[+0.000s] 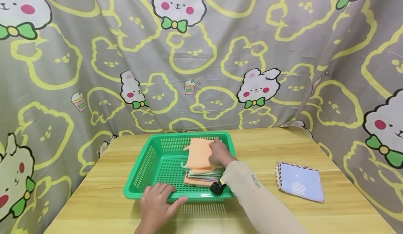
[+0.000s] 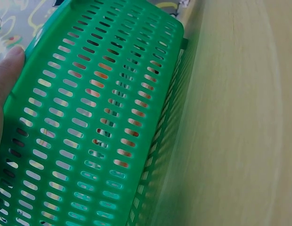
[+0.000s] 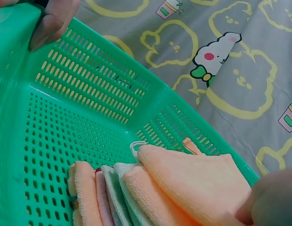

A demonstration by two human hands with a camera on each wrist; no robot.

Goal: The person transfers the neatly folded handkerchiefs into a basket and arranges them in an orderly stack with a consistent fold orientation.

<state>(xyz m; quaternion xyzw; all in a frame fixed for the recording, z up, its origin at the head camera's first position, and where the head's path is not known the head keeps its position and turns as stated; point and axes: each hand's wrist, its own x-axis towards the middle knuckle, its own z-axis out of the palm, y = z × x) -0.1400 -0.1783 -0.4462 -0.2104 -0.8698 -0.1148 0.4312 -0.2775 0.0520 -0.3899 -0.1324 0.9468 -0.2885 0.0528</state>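
Note:
A green plastic basket (image 1: 163, 172) with slotted walls stands on the table. My left hand (image 1: 158, 203) grips its near rim, fingers hooked over the inside; the right wrist view shows those fingers (image 3: 51, 23) curled down over the edge. Inside, toward the right, lies a stack of folded towels (image 1: 204, 177) in orange, green and pink. On top is a peach-orange towel (image 1: 199, 153) with small hanging loops. With its fingertips my right hand (image 1: 219, 153) holds this top towel at its right side; part of the grip is hidden behind the hand.
A folded light-blue towel (image 1: 300, 182) with a checkered edge lies on the wooden table (image 1: 258, 150) to the right of the basket. Behind and at both sides hangs a grey curtain (image 1: 217, 59) with cartoon rabbits.

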